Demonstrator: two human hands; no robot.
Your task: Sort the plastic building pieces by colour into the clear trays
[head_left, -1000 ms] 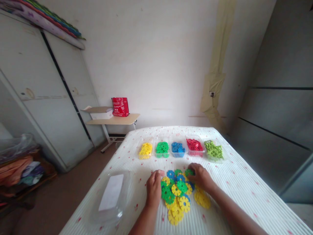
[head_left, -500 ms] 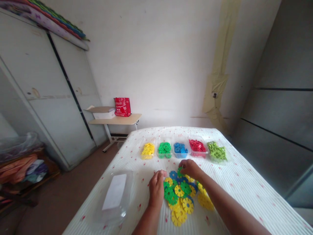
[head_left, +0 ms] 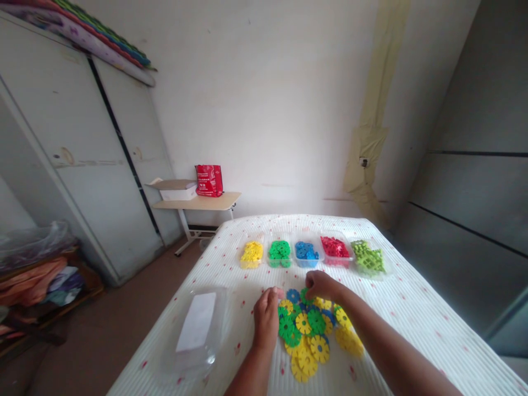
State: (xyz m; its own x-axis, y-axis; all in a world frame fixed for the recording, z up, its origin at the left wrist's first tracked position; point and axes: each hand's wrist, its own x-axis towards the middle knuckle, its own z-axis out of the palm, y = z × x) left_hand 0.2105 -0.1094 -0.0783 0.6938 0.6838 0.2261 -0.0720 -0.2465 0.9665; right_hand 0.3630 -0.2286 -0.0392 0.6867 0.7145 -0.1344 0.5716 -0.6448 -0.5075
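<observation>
A pile of notched plastic snowflake discs, yellow [head_left: 319, 348], green [head_left: 316, 320] and blue [head_left: 293, 296], lies on the table in front of me. My left hand [head_left: 266, 316] rests at the pile's left edge, its fingers extended and nothing seen in it. At the far side of the pile, my right hand [head_left: 324, 285] has its fingertips pinched on a green disc [head_left: 304, 297]. That hand and forearm cover part of the pile's right side.
Beyond the pile stand clear tubs of yellow [head_left: 251, 254], green [head_left: 280, 253], blue [head_left: 306, 253], red [head_left: 335, 248] and lime [head_left: 367, 257] pieces. An upturned clear lid or box [head_left: 197, 324] with a white label lies left. A side table [head_left: 206, 202] holds a red bag [head_left: 209, 180].
The right fingers have dipped slightly toward the pile and remain at the green disc. My left hand stays beside the pile. The whole view has shifted a little to the right.
</observation>
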